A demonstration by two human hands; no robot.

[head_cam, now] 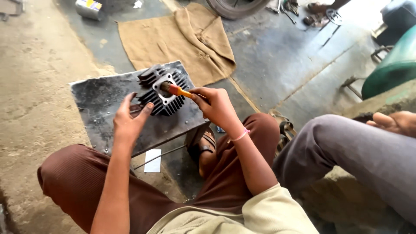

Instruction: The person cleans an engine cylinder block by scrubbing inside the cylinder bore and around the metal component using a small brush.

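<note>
Fingers of the right hand [216, 106] clamp on a paintbrush [173, 89], its bristles touching the finned engine cylinder [164, 92]. Left hand [129, 120], fingers spread, steadies the cylinder's near side on a metal tray [99, 104].

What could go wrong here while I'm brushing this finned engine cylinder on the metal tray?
The cylinder sits tilted on the tray, steadied only by the left hand's fingertips, so it may roll or slip off. Those fingers rest against thin fins that could nick them. The brush in the right hand might flick grime toward the person sitting alongside.
</note>
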